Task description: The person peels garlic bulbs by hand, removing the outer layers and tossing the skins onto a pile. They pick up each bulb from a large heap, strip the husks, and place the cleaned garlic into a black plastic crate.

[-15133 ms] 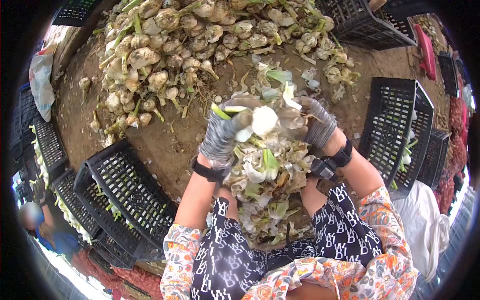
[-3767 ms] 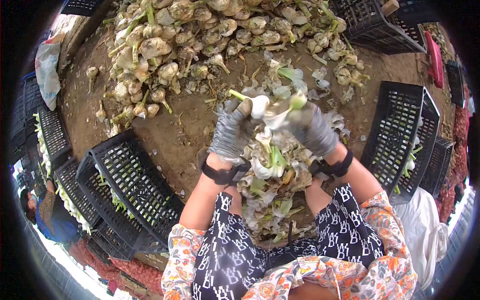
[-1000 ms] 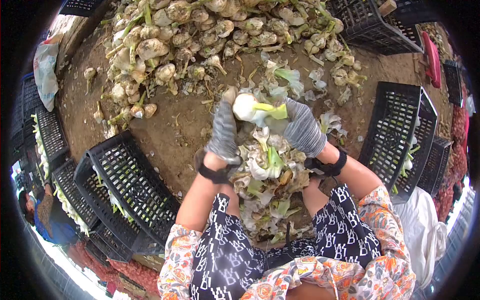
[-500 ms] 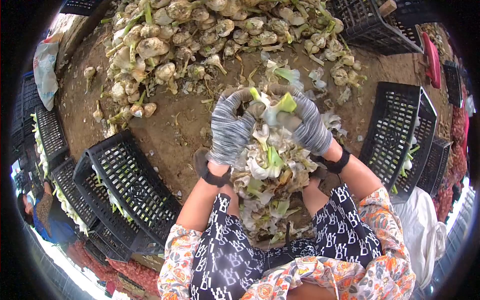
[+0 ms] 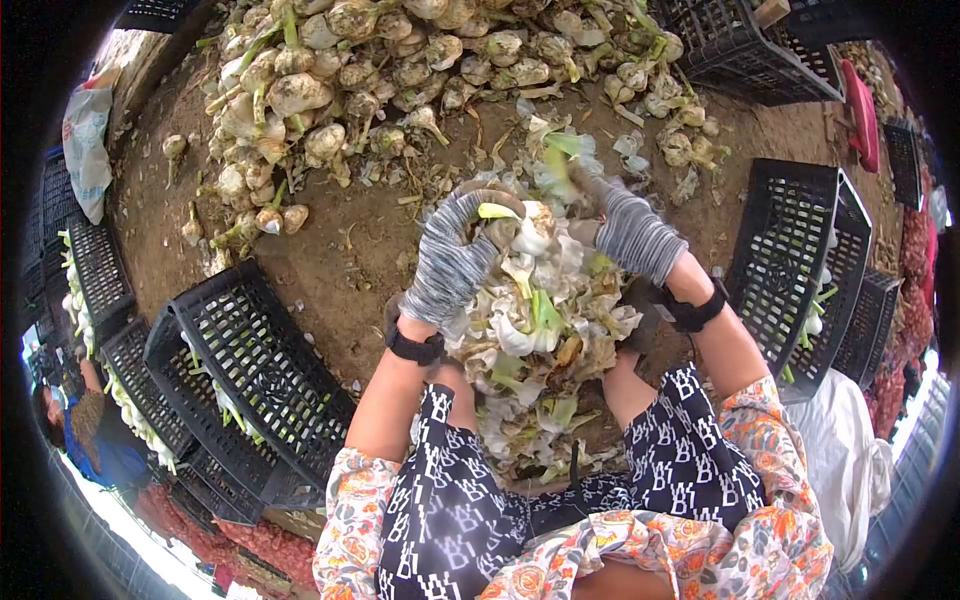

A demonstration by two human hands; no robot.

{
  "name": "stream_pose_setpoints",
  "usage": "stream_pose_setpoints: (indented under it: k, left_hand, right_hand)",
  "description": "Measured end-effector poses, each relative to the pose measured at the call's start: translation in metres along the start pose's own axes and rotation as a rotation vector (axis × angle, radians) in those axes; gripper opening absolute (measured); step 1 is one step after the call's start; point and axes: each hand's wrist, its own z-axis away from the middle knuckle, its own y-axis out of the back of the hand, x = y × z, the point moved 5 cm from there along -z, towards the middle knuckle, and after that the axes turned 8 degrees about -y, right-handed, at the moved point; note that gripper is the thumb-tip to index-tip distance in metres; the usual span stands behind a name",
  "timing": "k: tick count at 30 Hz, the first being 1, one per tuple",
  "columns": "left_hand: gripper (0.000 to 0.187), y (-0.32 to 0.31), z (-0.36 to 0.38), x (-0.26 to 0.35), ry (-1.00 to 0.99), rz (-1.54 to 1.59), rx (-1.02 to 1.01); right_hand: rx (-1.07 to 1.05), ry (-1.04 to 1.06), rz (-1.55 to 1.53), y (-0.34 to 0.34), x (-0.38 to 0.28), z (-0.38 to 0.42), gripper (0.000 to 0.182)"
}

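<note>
My left hand point(image 5: 462, 255), in a grey knitted glove with dirty fingertips, is closed around a garlic bulb point(image 5: 536, 228). The bulb's white side faces right and a short green stem point(image 5: 497, 211) pokes out over the fingers. Off to the right, my right hand point(image 5: 636, 235), gloved alike, is smeared by motion, its thumb and fingers spread apart. A blurred yellow-green garlic leaf point(image 5: 556, 170) shows right at its fingertips. Below both hands, between my legs, lies a heap of peeled garlic skins and leaves point(image 5: 545, 325).
A large pile of unpeeled garlic point(image 5: 350, 75) covers the ground ahead. Black plastic crates stand at the left point(image 5: 265, 365), right point(image 5: 785, 235) and upper right point(image 5: 745, 50). A white sack point(image 5: 835, 460) lies at the lower right. Another person point(image 5: 95, 430) is at the far left.
My right hand has come away from the bulb, moving right and outward, and a green leaf piece has come off with it. My left hand keeps hold of the garlic bulb.
</note>
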Motion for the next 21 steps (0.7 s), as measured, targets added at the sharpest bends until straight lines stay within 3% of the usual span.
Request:
stream_pose_setpoints:
  k: [3,7,12,15,16,19,21]
  left_hand:
    - [0.012,-0.003,-0.004,0.009,-0.028,-0.178,-0.065]
    - [0.014,-0.008,-0.007,0.013,-0.035,-0.252,-0.127]
    - [0.014,-0.004,-0.005,0.013,0.017,-0.138,-0.092]
    - [0.015,-0.005,-0.003,0.015,-0.076,-0.336,-0.043]
    - [0.016,-0.007,-0.002,0.015,-0.019,-0.350,-0.049]
    - [0.017,-0.007,-0.001,0.018,-0.082,-0.389,-0.083]
    - [0.015,-0.002,-0.002,0.013,-0.032,-0.143,-0.069]
  right_hand:
    - [-0.333,-0.266,-0.717,-0.007,-0.003,-0.002,0.046]
    - [-0.256,-0.174,-0.508,-0.013,-0.017,-0.001,0.041]
    - [-0.529,-0.383,-1.099,-0.007,-0.005,0.006,0.033]
    - [-0.294,-0.169,-1.020,0.000,-0.011,0.011,0.026]
    - [-0.145,-0.122,-0.501,-0.001,-0.014,0.008,0.024]
    - [-0.103,-0.042,-0.545,0.001,-0.029,0.010,0.027]
    - [-0.090,-0.008,-0.577,0.002,-0.022,0.005,0.028]
